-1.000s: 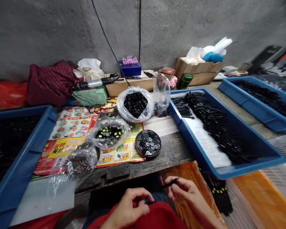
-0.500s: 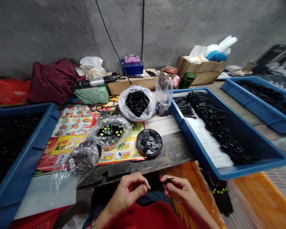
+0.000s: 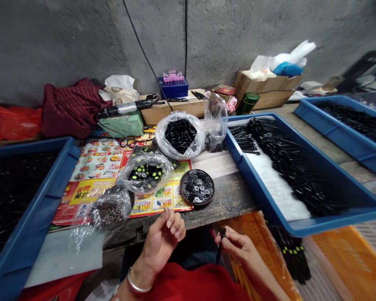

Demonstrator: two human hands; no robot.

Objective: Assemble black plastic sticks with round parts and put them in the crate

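Observation:
My right hand [image 3: 238, 246] pinches a thin black plastic rod with a rounded head [image 3: 222, 232]; the rod points down over my lap. My left hand [image 3: 163, 240] is lifted at the bench edge, palm turned inward, its fingers loosely curled, and I see nothing in it. Just beyond it stands a round dish of flat dark discs with holes [image 3: 198, 188]. Further left are a plastic bag of black parts with yellow-green caps [image 3: 144, 173] and a bag of small metal screws [image 3: 111, 214]. Behind these sits a bag of glossy black pieces [image 3: 181, 136].
Long blue trays of black parts flank me, one on the left [image 3: 61, 171] and one on the right [image 3: 253, 188], with another blue tray [image 3: 341, 144] beyond. An electric screwdriver [image 3: 128, 107] lies on a green box [image 3: 122, 125]. An orange crate [image 3: 253, 228] is below the bench.
My left hand has risen and turned, its fingers now pointing up toward the dish. In my right hand the black rod has swung to hang downward with its head up.

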